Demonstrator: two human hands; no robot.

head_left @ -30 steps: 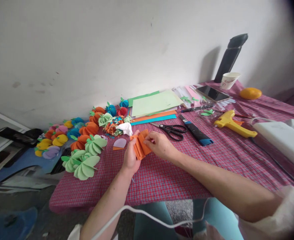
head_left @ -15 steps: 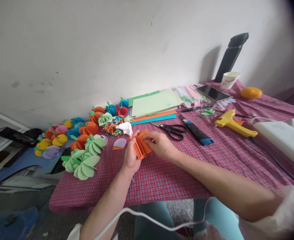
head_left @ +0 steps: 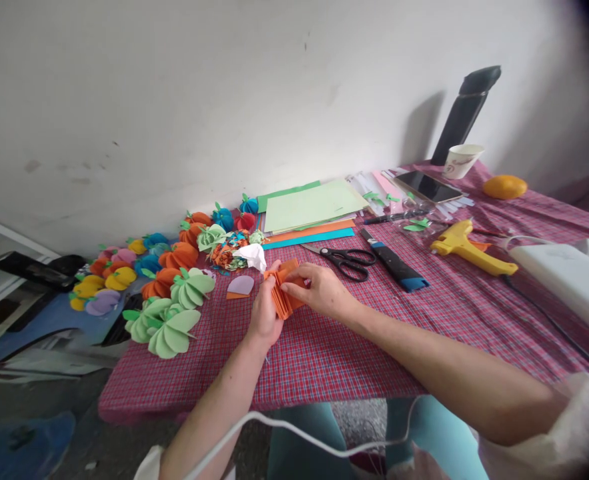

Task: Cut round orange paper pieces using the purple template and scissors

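A stack of folded orange paper (head_left: pixel 283 304) is gripped in my left hand (head_left: pixel 265 313), its many folds fanned along one side. The fingers of my right hand (head_left: pixel 319 288) are closed at the paper's right part, with the thumb against the folds; whether they pinch a single leaf is hard to make out. Just left of my hands lie a rounded lilac paper piece and an orange one (head_left: pixel 240 287). Behind the paper sits a crumpled white tissue (head_left: pixel 251 255). Black-handled scissors (head_left: pixel 347 260) rest beyond my right hand.
Paper pumpkins (head_left: pixel 174 327) in several colours crowd the left side. Paper sheets (head_left: pixel 309 207) lie at the back. To the right are a utility knife (head_left: pixel 394 263), a yellow glue gun (head_left: pixel 469 248), a phone (head_left: pixel 429 186), a paper cup (head_left: pixel 462 161) and a white cable (head_left: pixel 319 450) across my lap.
My right fingers have shifted slightly left over the orange paper, toward the folds. My left hand keeps its hold, almost unmoved.
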